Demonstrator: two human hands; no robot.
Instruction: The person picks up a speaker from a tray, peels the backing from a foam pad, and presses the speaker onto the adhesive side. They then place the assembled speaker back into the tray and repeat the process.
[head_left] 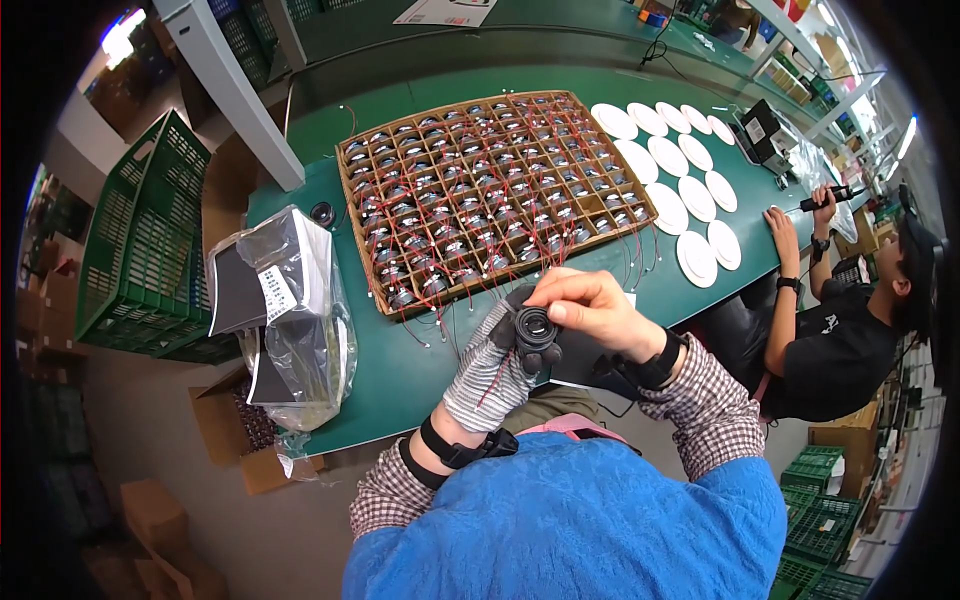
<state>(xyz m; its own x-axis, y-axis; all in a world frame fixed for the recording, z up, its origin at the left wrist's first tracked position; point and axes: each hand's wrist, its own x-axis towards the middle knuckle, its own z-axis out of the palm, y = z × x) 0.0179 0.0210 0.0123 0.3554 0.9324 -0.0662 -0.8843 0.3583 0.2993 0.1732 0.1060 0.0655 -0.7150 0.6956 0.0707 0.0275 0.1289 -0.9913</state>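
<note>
My left hand (500, 350), in a grey-striped glove with dark fingertips, is closed around a small round black speaker (537, 325) with its ringed face up. A thin red wire trails from it down over the glove. My bare right hand (595, 310) pinches at the speaker's upper right rim with thumb and forefinger. Whether a smaller piece sits between those fingertips is hidden. Just beyond my hands lies a cardboard divider tray (450, 296), its cells filled with similar round speakers with red and black wires.
White discs (697, 200) lie in rows right of the tray. One black round part (322, 214) and a plastic-wrapped stack (300, 330) are on the left. Green crates (140, 240) stand beyond the table's left edge. A co-worker (840, 320) holds a dark tool (830, 198) at the right.
</note>
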